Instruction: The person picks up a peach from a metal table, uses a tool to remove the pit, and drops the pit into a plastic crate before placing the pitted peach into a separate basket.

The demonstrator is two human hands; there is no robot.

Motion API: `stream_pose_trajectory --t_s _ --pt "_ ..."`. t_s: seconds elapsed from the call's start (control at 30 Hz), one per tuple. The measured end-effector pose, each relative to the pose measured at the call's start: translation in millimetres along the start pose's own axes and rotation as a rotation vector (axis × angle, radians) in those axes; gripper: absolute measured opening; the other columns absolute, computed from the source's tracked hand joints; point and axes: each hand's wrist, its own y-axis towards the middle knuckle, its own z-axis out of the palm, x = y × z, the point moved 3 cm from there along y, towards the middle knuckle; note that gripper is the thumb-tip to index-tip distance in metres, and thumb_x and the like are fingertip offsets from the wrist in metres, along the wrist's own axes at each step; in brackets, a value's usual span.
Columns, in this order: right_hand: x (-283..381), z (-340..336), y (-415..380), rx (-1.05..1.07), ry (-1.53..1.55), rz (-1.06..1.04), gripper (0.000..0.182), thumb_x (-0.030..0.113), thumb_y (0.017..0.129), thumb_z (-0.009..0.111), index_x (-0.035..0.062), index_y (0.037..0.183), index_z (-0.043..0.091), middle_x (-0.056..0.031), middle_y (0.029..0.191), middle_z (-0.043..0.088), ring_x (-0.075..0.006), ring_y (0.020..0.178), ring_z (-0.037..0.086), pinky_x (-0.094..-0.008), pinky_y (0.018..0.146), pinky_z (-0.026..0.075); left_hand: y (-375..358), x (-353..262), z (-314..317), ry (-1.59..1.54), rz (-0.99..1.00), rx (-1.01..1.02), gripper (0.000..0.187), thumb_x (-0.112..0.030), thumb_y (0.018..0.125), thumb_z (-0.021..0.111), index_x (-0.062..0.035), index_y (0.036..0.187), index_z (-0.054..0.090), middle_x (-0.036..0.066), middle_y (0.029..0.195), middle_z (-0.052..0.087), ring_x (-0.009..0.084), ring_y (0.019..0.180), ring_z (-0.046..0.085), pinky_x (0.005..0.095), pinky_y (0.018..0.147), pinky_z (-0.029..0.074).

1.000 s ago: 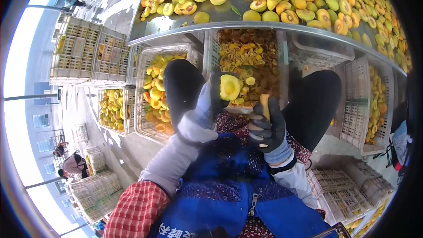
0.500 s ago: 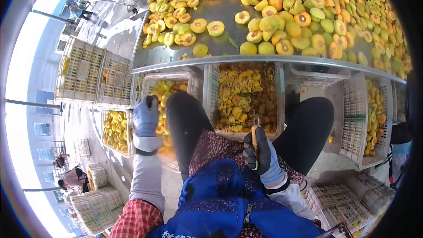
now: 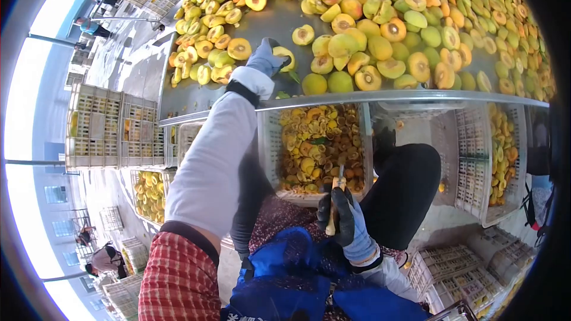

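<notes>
My left hand (image 3: pixel 266 59), in a grey-blue glove, reaches onto the metal table (image 3: pixel 196 102) with its fingers closed round a halved fruit (image 3: pixel 284 58) whose cut face shows. My right hand (image 3: pixel 345 217), in a dark-palmed glove, is wrapped round the wooden handle of a pitting tool (image 3: pixel 336 208) over my lap, its metal tip pointing away from me. Between my knees stands a white crate (image 3: pixel 269 142) holding fruit scraps. Many yellow-green fruit halves (image 3: pixel 380 47) lie on the table, some with brown pits or hollows showing.
Stacked crates (image 3: pixel 113 125) stand at the left, and a crate of halves (image 3: pixel 148 193) sits below them. Another fruit-filled crate (image 3: pixel 473 160) is at the right, with more stacks (image 3: pixel 458 261) behind it. Distant people (image 3: pixel 107 260) are at the left.
My left hand has moved from beside my left knee up onto the table and taken hold of a fruit half. My right hand still holds the tool, slightly lower and further left.
</notes>
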Motion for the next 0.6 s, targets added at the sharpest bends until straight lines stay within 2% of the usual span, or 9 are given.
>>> stream_pose_trajectory --t_s 0.07,0.13,0.2,0.27,0.33,0.37,0.4,0.47,0.6 --pt "4 6 4 0.018 0.062 -0.008 0.027 0.031 0.096 0.045 0.0068 0.107 0.051 -0.0050 0.065 0.052 -0.0133 0.052 0.052 -0.0243 0.044 0.044 -62 -47 -6 -0.304 -0.212 0.051 0.062 -0.026 0.066 0.079 -0.0026 0.113 0.046 0.017 0.101 0.061 0.0261 0.089 0.061 0.0354 0.079 0.050" --pt "15 12 2 -0.015 0.045 0.000 0.029 0.031 0.097 0.044 0.0060 0.109 0.049 -0.0042 0.065 0.052 -0.0115 0.049 0.050 -0.0226 0.041 0.041 -107 -66 -9 -0.343 0.201 -0.063 0.055 -0.022 0.069 0.078 -0.0014 0.111 0.049 0.014 0.098 0.060 0.0196 0.085 0.060 0.0309 0.075 0.050" --pt "26 18 -2 0.019 -0.174 -0.115 0.029 0.033 0.096 0.045 0.0067 0.109 0.049 -0.0031 0.065 0.052 -0.0094 0.046 0.046 -0.0216 0.038 0.037 -163 -76 -4 -0.347 0.367 -0.114 0.050 -0.021 0.072 0.076 0.0004 0.110 0.051 0.012 0.098 0.061 0.0180 0.086 0.060 0.0278 0.076 0.049" --pt "15 15 -6 -0.007 -0.133 -0.220 0.028 0.031 0.096 0.045 0.0061 0.107 0.050 -0.0014 0.064 0.051 -0.0065 0.045 0.043 -0.0191 0.039 0.034 -217 -90 4 -0.707 0.246 0.091 0.041 -0.018 0.079 0.071 0.0017 0.110 0.053 0.008 0.095 0.060 0.0135 0.084 0.058 0.0249 0.074 0.047" --pt "18 20 -9 -0.044 -0.744 -0.498 0.035 0.017 0.094 0.047 0.0016 0.125 0.042 -0.0086 0.084 0.059 -0.0207 0.060 0.056 -0.0358 0.052 0.046 -262 -105 3 -0.913 0.008 0.201 0.031 -0.016 0.085 0.063 0.0031 0.108 0.055 0.005 0.090 0.059 0.0094 0.081 0.054 0.0227 0.070 0.045" --pt "39 44 -25 -0.140 -1.171 -1.266 0.031 0.015 0.089 0.050 -0.0004 0.117 0.046 -0.0148 0.081 0.058 -0.0337 0.065 0.058 -0.0434 0.058 0.046 -276 -94 13 -0.975 -0.015 0.183 0.027 -0.019 0.089 0.059 0.0029 0.105 0.056 0.003 0.087 0.058 0.0071 0.076 0.051 0.0210 0.066 0.042" --pt "45 49 -31 -0.136 -1.171 -1.263 0.031 0.015 0.089 0.050 -0.0004 0.117 0.046 -0.0148 0.081 0.058 -0.0337 0.065 0.058 -0.0434 0.058 0.046 -287 -97 17 -0.932 0.053 0.148 0.029 -0.024 0.092 0.056 0.0018 0.105 0.056 0.002 0.086 0.057 0.0064 0.075 0.050 0.0203 0.065 0.041" --pt "41 49 -31 -0.008 -1.193 -0.827 0.028 0.014 0.083 0.053 -0.0008 0.107 0.048 -0.0203 0.079 0.056 -0.0406 0.069 0.056 -0.0433 0.059 0.045 -305 -91 23 -1.008 0.055 0.043 0.036 -0.032 0.093 0.053 0.0010 0.106 0.056 0.002 0.086 0.058 0.0069 0.076 0.051 0.0206 0.065 0.042" --pt "30 50 -40 0.043 -1.337 -0.855 0.036 0.017 0.087 0.051 -0.0057 0.114 0.044 -0.0212 0.076 0.059 -0.0394 0.065 0.058 -0.0426 0.057 0.045 -325 -86 27 -1.205 -0.049 0.049 0.043 -0.040 0.094 0.048 0.0010 0.107 0.056 0.004 0.089 0.059 0.0085 0.079 0.054 0.0208 0.068 0.043"
